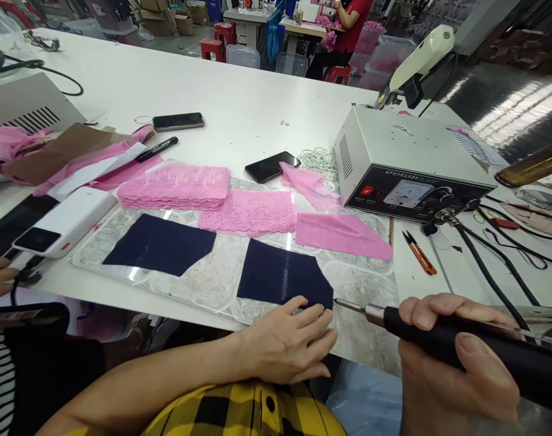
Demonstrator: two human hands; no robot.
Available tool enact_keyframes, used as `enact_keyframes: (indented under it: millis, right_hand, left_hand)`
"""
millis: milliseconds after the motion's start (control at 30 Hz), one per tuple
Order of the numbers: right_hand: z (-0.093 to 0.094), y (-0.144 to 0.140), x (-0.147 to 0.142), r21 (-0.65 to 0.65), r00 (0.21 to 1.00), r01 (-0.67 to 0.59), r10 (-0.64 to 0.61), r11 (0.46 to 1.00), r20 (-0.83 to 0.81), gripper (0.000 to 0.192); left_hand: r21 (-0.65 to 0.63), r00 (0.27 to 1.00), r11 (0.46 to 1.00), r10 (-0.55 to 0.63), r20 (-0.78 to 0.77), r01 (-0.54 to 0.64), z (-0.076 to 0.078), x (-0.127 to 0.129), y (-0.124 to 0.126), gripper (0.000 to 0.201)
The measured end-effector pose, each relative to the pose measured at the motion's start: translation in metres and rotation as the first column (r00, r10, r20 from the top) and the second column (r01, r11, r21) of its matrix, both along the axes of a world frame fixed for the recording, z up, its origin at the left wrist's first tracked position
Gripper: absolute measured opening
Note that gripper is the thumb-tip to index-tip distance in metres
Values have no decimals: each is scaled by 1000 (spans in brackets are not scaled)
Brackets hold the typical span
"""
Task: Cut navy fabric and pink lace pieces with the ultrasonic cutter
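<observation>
Pressing navy fabric [282,275], left hand [287,345]; right hand [453,363] grasps cutter [462,342].

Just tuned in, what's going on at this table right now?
A person presses the left hand flat on the near edge of a navy fabric piece lying on a clear mat. The right hand grips a black-handled tool, its metal tip touching the fabric's corner. A second navy piece and pink lace stacks lie farther back, beside a grey control box.
</observation>
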State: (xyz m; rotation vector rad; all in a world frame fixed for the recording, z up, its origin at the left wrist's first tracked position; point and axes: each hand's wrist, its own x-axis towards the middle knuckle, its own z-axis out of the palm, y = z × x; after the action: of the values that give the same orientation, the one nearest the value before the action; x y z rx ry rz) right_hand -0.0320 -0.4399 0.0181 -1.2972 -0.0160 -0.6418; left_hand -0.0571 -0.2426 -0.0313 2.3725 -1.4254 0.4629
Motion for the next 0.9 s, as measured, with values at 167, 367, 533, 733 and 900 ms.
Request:
enact_keyframes:
  millis: [167,367,533,733,900]
  right_hand:
    - [-2,0,0,-25,1000,-11,12,1000,14,14]
    - [-3,1,1,-18,1000,-20,20,1000,10,16]
    - [-4,0,0,-28,1000,-31,31,999,2,15]
    - [-2,2,0,-62,999,-47,48,997,16,12]
    - [0,3,-1,-59,1000,-24,25,998,10,13]
  left_hand:
    - [-4,1000,1000,3,6,-3,0,0,0,43]
    - [3,1000,1000,5,7,-5,2,0,1,42]
    - [5,1000,1000,6,4,-6,2,0,1,42]
    - [7,1000,1000,8,6,-8,1,-1,0,42]
    - [-28,1000,1000,12,21,-11,2,-1,1,42]
